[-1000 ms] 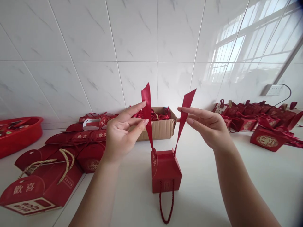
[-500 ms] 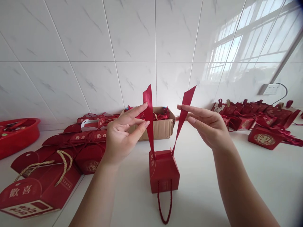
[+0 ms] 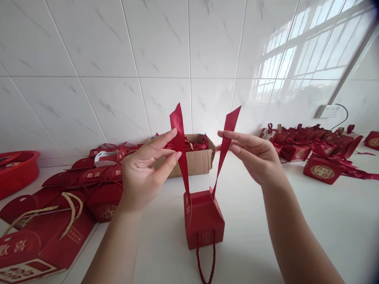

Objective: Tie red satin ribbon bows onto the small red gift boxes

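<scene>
A small red gift box point(image 3: 205, 221) stands upright on the white table, its dark red rope handle point(image 3: 199, 263) hanging down on the near side. From the two sides of its top rise the ends of a red ribbon point(image 3: 181, 152), pulled up and spread in a V. My left hand point(image 3: 143, 171) grips the left end with its fingertips, thumb and index apart along the ribbon's edge. The right end is held by the fingers of my right hand point(image 3: 256, 159), its tip sticking up above them. Both hands are above the box, not touching it.
An open cardboard box point(image 3: 199, 162) with red ribbons stands behind. Several red gift boxes point(image 3: 66, 225), some with rope handles, crowd the left; a red basin point(image 3: 19, 175) lies beyond. More red boxes point(image 3: 322, 169) are at the right, near a power socket point(image 3: 328, 111) on the tiled wall.
The view has shifted slightly right, so the surroundings appear further left. My left hand has moved a little left with its ribbon end, widening the V. Both hands keep their hold.
</scene>
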Tool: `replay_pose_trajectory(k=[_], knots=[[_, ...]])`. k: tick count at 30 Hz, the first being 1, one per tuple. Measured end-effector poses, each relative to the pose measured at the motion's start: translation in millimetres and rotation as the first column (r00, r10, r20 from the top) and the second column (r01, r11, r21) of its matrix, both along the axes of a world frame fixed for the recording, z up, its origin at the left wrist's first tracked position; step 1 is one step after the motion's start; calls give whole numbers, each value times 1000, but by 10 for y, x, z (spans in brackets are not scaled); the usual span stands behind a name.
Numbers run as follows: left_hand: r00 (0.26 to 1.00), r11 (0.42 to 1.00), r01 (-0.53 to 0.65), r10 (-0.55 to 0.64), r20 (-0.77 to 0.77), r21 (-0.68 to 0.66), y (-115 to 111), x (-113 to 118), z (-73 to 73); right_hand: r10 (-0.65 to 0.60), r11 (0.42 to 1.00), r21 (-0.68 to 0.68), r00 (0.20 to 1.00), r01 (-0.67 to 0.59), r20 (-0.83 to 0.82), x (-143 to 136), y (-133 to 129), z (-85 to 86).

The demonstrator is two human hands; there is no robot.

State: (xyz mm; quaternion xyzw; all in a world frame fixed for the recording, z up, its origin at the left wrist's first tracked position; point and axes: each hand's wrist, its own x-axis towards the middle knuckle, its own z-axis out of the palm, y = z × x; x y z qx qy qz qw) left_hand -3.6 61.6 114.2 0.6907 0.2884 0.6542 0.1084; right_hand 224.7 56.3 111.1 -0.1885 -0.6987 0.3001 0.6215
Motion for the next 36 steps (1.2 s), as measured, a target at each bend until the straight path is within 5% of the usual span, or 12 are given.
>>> replay_pose_trajectory(k=[36], knots=[[992, 991, 112, -107, 71, -70, -34, 78, -4, -33, 999, -9, 999, 33, 8, -33, -14, -5]])
